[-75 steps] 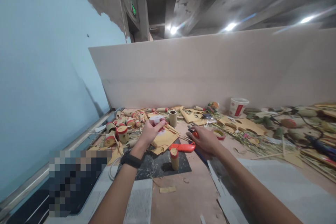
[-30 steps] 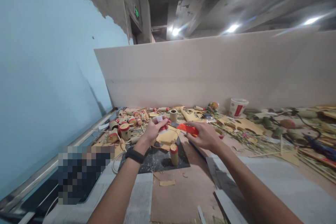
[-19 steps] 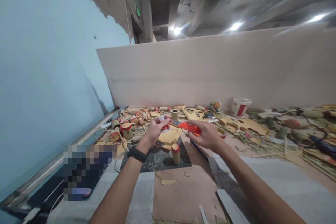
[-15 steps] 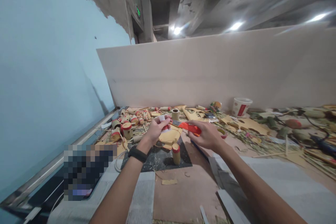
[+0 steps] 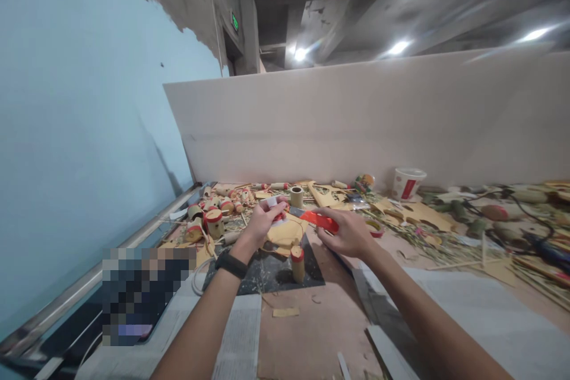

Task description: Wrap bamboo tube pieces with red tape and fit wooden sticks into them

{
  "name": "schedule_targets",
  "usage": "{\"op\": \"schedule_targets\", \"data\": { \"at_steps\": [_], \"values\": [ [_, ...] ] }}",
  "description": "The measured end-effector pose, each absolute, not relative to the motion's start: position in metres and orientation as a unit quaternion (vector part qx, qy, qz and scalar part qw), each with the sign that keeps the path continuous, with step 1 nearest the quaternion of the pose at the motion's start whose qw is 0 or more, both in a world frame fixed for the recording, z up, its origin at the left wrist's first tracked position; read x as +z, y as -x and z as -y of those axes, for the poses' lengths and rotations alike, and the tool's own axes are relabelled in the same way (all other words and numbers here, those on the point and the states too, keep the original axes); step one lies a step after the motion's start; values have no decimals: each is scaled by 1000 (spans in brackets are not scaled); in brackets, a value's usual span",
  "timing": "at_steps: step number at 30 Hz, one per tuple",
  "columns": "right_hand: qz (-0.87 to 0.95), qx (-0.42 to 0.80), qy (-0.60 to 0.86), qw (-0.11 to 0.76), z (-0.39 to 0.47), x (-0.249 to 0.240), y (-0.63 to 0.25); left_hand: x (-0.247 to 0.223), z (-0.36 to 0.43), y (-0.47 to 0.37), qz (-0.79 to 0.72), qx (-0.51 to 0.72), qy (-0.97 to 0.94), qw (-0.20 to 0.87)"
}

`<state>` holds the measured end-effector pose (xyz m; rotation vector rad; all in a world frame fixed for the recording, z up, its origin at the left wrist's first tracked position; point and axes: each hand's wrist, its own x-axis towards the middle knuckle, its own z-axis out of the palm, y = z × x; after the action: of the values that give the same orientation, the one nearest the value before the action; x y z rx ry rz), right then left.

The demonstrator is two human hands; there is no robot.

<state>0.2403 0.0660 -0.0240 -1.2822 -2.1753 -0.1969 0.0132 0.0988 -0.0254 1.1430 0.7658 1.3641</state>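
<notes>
Knife [image 5: 321,222], likely light and rigid, lies in the right hand's [image 5: 351,233] grip above the bench [image 5: 307,335], best held behind its blade. Left hand [image 5: 260,222] pinches a small white-and-red piece [image 5: 273,203], probably light.

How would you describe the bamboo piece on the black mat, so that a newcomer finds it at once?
On the table, find the black mat. The bamboo piece stands upright on its right part. Its red top band marks it off from the plain tube behind; it also stands apart from the banded heap at left.
</notes>
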Motion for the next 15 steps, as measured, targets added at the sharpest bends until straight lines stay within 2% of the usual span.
{"op": "schedule_targets", "data": {
  "at_steps": [15],
  "values": [
    [825,-82,464,312,-65,-25,-237,-29,-99,-12,-329,558,-503,571]
  ]
}}
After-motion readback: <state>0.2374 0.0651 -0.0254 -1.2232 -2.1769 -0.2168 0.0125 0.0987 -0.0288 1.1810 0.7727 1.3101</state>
